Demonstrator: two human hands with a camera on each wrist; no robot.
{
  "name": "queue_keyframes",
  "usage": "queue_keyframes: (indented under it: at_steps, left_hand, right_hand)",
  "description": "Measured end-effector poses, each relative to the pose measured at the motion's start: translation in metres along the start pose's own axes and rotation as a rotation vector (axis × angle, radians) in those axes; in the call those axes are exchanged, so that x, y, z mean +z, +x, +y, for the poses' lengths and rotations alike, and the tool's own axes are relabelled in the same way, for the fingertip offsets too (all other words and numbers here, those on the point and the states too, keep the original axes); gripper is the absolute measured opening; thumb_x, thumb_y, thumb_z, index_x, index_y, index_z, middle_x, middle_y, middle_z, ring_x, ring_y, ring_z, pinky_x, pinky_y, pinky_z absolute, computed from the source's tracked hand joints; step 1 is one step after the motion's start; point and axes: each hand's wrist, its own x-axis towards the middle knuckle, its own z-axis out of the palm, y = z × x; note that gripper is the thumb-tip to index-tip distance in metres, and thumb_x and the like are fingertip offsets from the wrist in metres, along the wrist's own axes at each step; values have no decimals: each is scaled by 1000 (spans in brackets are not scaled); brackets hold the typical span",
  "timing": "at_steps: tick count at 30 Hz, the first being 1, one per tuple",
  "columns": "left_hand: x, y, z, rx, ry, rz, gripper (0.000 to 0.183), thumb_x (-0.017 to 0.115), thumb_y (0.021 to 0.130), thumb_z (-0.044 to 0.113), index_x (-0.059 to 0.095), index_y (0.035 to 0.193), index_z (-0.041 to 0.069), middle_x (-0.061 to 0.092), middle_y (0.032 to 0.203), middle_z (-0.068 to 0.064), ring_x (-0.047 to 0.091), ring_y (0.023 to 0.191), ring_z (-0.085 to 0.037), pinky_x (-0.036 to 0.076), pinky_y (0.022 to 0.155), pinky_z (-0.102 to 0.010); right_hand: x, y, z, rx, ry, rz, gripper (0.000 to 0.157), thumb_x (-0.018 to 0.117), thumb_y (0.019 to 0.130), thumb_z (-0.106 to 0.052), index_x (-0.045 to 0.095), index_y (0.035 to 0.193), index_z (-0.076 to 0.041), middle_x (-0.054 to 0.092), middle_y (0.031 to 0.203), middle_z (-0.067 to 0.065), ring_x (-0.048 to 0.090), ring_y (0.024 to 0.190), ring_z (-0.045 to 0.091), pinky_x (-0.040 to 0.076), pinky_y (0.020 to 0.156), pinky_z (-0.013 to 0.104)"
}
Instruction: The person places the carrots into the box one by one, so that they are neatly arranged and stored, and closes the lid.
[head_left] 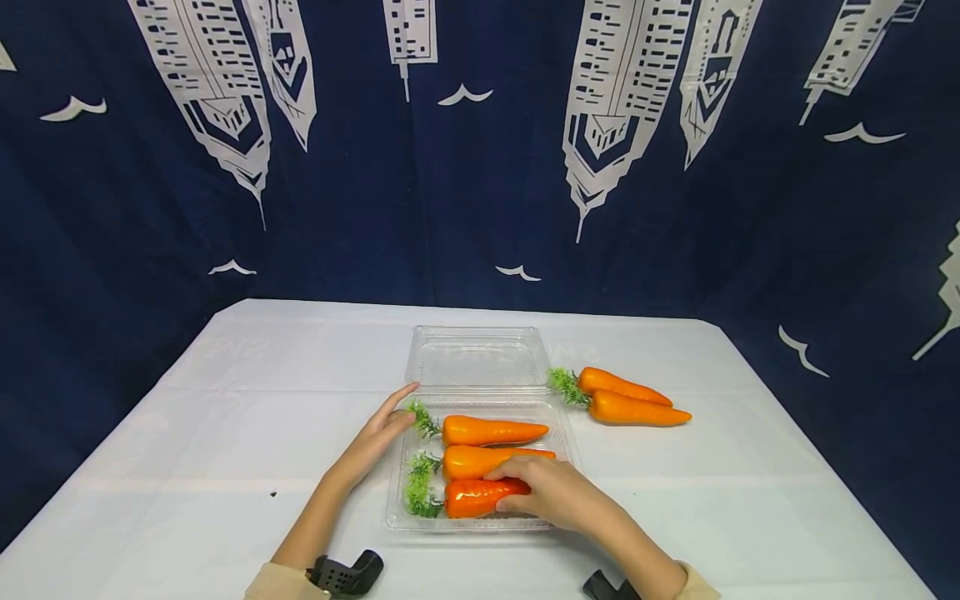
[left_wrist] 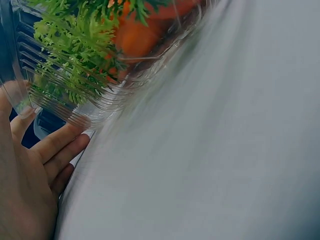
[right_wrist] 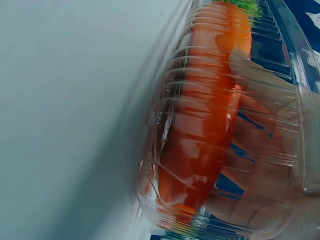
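Observation:
A clear plastic clamshell box (head_left: 396, 500) lies with its lid (head_left: 480, 357) folded back. Three orange toy carrots with green leafy tops rest in its base: a far carrot (head_left: 491, 430), a middle carrot (head_left: 468, 462) and a redder near carrot (head_left: 472, 498). My right hand (head_left: 558, 492) reaches in and grips the near carrot, thumb on its near side; through the ribbed wall, the right wrist view shows fingers along that carrot (right_wrist: 205, 115). At the base's left side, my left hand (head_left: 375, 442) has its fingers extended, touching the plastic beside the leaves (left_wrist: 75, 55).
Two more carrots, a back carrot (head_left: 622, 387) and a front carrot (head_left: 637, 409), lie side by side right of the box on the white-covered table (head_left: 262, 400). A small dark speck (head_left: 273, 494) is at left. A navy patterned curtain (head_left: 420, 208) hangs behind.

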Motion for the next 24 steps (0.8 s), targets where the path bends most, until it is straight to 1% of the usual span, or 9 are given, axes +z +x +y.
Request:
queue_keyframes:
  at_steps: [12,21,24]
  left_hand:
    - [0,0,1,3,0,-3,50,46,93,33,29,140,34,51,130,-17,45,123,-34,20,106,-60]
    - [1,0,2,-7,0,-5,49,45,94,34,28,140,35,52,130,-17,46,122,-33,20,106,-60]
    - [2,-1,0,-16,-7,4,49,45,93,35,29,139,36,51,130,-15,46,122,-33,20,106,-61]
  right_hand:
    - [-1,0,-1,1,-38,14,30,67,79,-36,66,106,-23,66,108,-8,60,105,15,50,82,40]
    - [-1,0,-1,7,-51,11,29,67,79,-37,66,105,-25,65,106,-10,60,105,15,50,78,40]
    - [0,0,0,5,-51,5,28,67,79,-38,66,104,-25,65,106,-11,59,104,14,50,78,40]
